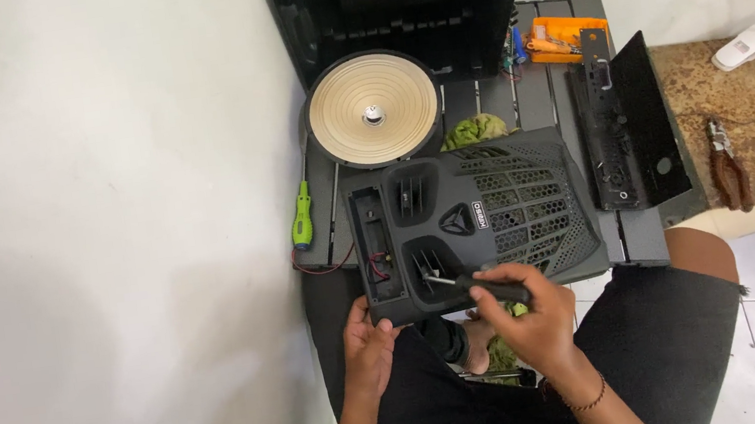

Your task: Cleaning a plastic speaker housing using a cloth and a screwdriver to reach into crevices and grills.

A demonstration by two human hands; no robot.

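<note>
Right hand: the right hand sits closest to the camera, its fingers wrapped around the dark handle of a screwdriver.
Screwdriver: black grip with a thin silver shaft; its long axis runs almost level across the view, the tip pointing left and slightly away, into the lower recessed vent of the grille.
Left hand: the left hand has its fingers closed on the near left corner of the speaker grille, thumb on top of the edge.
Speaker grille look: a dark grey plastic front panel, roughly rectangular with rounded corners, a honeycomb mesh over its right part, two recessed finned vents and a small triangular badge near the middle, and an open slot along its left edge with red wire inside.
Speaker grille position: it lies face up across the person's lap and the near edge of the slatted tabletop, long axis running left to right.
Behind it: a round speaker cone, tan with a silver centre, leans by an open black cabinet.
Left of it: a green-handled screwdriver lies pointing away.
Right of it: a black panel, then pliers on a worn brown surface.
</note>
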